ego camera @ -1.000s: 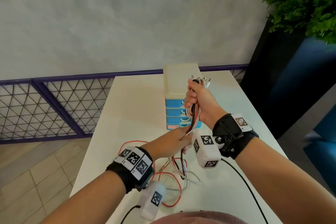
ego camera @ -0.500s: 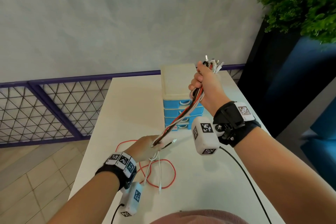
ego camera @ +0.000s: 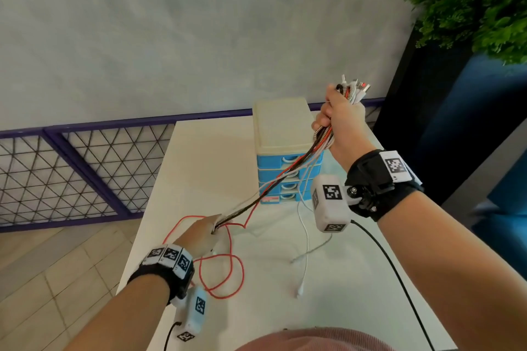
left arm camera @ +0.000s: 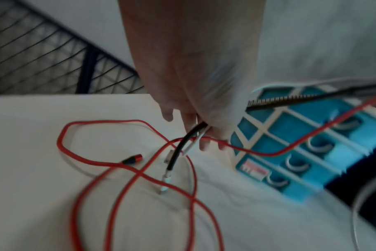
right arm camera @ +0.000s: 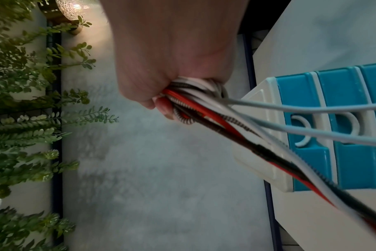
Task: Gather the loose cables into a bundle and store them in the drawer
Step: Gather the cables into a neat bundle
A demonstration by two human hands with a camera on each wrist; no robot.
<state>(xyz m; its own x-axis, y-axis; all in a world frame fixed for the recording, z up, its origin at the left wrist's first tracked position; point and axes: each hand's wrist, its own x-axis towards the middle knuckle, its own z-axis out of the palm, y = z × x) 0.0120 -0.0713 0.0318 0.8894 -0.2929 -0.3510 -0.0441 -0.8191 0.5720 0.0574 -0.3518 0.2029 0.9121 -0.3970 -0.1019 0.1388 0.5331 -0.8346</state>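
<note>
Both hands — left hand (ego camera: 204, 232), right hand (ego camera: 340, 120) — grip the cables (ego camera: 285, 177) stretched across the drawer unit (ego camera: 281, 134).

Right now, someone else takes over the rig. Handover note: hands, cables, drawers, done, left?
Right hand: raised beside the drawer unit, gripping the cables near their plug ends.
Left hand: low over the table, gripping the same cables further down, so they run taut between the hands.
Loose on the table: loops of the red cable and the tail of a white cable.
Drawers: all look shut.
Done: cables collected at one end.
Left: pull in the tails, coil into a bundle, open a drawer, put the bundle in.
</note>
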